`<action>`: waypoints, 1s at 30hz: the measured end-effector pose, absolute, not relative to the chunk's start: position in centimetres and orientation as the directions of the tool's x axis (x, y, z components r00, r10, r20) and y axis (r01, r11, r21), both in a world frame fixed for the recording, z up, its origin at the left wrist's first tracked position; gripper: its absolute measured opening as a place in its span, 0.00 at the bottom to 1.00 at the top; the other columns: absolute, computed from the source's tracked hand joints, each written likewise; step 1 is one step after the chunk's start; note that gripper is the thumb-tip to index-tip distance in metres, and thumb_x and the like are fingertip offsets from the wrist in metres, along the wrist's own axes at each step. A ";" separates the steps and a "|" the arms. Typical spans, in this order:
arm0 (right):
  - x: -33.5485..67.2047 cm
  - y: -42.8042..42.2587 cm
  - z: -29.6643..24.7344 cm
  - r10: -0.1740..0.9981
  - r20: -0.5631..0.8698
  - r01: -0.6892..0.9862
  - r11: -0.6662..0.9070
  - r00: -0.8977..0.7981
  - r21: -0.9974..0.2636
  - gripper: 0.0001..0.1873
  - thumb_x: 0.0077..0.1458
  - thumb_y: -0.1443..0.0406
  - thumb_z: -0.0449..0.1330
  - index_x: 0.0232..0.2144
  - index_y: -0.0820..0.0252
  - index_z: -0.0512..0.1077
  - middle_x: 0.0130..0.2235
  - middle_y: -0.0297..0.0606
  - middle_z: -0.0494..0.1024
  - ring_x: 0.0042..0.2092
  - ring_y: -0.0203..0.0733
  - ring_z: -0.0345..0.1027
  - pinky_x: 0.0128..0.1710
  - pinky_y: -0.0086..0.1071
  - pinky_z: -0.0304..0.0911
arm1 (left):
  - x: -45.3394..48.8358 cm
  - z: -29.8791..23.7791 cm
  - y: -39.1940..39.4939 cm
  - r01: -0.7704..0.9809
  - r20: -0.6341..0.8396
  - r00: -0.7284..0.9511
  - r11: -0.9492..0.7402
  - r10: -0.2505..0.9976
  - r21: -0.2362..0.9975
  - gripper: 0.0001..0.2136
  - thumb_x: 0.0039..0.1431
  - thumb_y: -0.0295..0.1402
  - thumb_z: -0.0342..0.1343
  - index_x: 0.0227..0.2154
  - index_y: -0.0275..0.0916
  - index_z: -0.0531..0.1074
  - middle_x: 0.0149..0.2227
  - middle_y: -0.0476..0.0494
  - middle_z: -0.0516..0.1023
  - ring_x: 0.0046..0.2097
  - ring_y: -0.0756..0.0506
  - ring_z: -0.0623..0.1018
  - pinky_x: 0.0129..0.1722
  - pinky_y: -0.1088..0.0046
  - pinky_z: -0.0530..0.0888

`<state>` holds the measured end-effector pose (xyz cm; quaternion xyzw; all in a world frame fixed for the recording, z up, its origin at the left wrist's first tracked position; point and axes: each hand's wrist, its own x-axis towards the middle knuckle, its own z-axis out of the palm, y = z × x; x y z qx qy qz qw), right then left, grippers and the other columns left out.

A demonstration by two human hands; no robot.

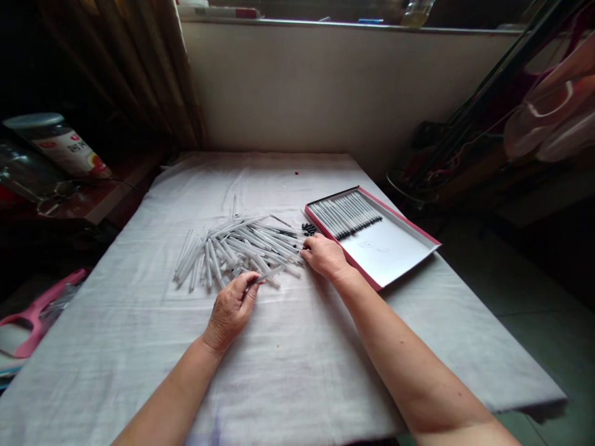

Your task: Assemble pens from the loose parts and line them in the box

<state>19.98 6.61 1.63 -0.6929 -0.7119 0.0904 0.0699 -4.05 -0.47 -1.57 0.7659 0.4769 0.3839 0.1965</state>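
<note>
My left hand [233,306] is closed, its thumb and fingers pinching a clear pen barrel [271,274] that points up to the right. Behind it lies a loose pile of translucent pen barrels [237,244], with some dark thin parts among them. My right hand [324,255] rests at the right edge of the pile, its fingertips pressed together; what they grip, if anything, is too small to tell. Just beyond those fingers sits a small heap of black pen caps or plugs [308,229]. Beside it, a shallow red-edged box [411,227] holds a row of black-ended pens [346,212].
A pale cloth covers the table [279,384]. To the left are a lidded jar [69,145] and pink-handled scissors [35,319]. A wall [297,87] with a ledge stands behind the table, and a curtain [149,68] hangs at the back left.
</note>
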 end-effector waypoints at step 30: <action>18.0 -1.6 -0.1 0.997 -0.069 -0.157 -0.072 -0.026 -0.985 0.12 0.49 0.58 0.63 0.33 0.59 0.72 0.28 0.35 0.77 0.24 0.33 0.66 0.24 0.28 0.64 | -3.7 -1.7 -0.7 0.634 0.497 0.439 -0.650 0.749 0.420 0.09 0.65 0.30 0.49 0.45 0.38 0.70 0.38 0.42 0.81 0.39 0.46 0.80 0.41 0.70 0.77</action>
